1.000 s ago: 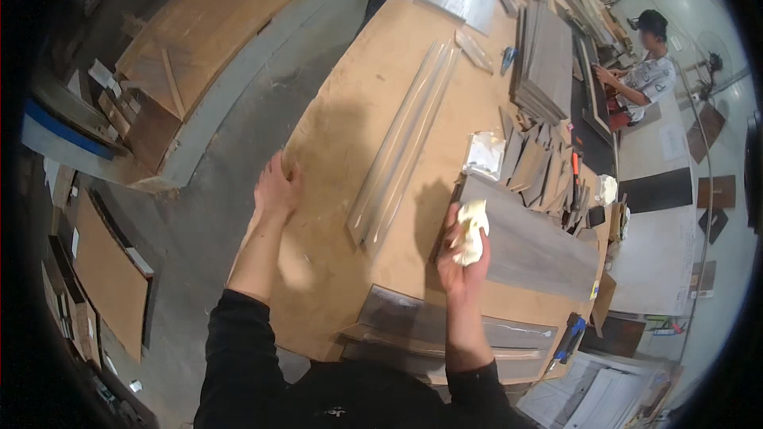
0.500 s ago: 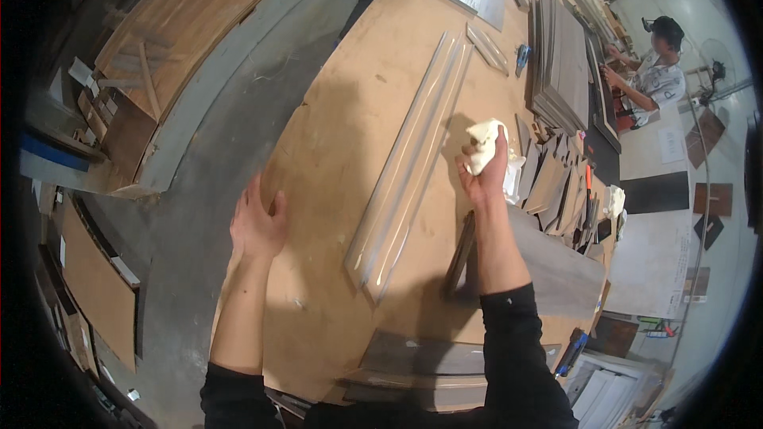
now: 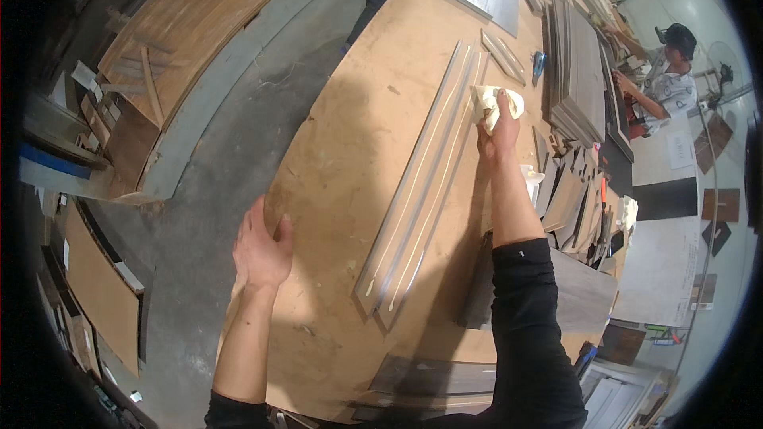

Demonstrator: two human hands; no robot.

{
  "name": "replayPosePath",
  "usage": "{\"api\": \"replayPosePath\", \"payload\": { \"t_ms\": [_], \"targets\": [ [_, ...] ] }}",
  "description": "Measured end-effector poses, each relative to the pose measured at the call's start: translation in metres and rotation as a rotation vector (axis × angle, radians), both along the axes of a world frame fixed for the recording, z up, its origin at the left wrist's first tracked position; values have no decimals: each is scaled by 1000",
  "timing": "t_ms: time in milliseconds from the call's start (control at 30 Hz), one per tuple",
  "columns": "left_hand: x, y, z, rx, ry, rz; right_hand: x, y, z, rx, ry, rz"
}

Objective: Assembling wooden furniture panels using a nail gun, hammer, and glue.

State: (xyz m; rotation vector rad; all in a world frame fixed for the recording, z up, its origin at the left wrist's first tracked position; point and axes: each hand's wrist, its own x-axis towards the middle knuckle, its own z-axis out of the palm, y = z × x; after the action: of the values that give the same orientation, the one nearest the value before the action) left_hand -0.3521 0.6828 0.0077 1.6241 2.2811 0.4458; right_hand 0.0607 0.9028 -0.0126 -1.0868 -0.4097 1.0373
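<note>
My right hand [image 3: 501,129] is closed round a soft, crumpled cream-coloured bundle [image 3: 509,102], at the right side of the far part of two long grey strips. Whether the bundle is a bag or a cloth, I cannot tell. The left strip [image 3: 425,159] and the right strip [image 3: 437,218] lie side by side on the tan table [image 3: 334,214]. Each carries a thin pale bead, like glue, along its length. At the table's left edge, my left hand [image 3: 265,250] rests with thumb and fingers apart, holding nothing.
Short strips [image 3: 503,56] and a blue-handled tool [image 3: 540,63] lie beyond my right hand. Stacked grey boards [image 3: 574,71] and a heap of offcuts [image 3: 568,191] fill the right side. More planks [image 3: 433,375] lie near me. Another person [image 3: 671,79] works at far right.
My right hand has moved farther away with the cream-coloured bundle, over to the strips' far part. My left hand stays by the table edge. The view has shifted slightly.
</note>
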Motion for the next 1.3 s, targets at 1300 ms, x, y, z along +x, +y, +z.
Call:
{"api": "replayPosePath", "payload": {
  "t_ms": [1300],
  "targets": [
    [-3, 1, -2, -28, -105, -24, 0, -31, -8, -187, -495, -124]
  ]
}}
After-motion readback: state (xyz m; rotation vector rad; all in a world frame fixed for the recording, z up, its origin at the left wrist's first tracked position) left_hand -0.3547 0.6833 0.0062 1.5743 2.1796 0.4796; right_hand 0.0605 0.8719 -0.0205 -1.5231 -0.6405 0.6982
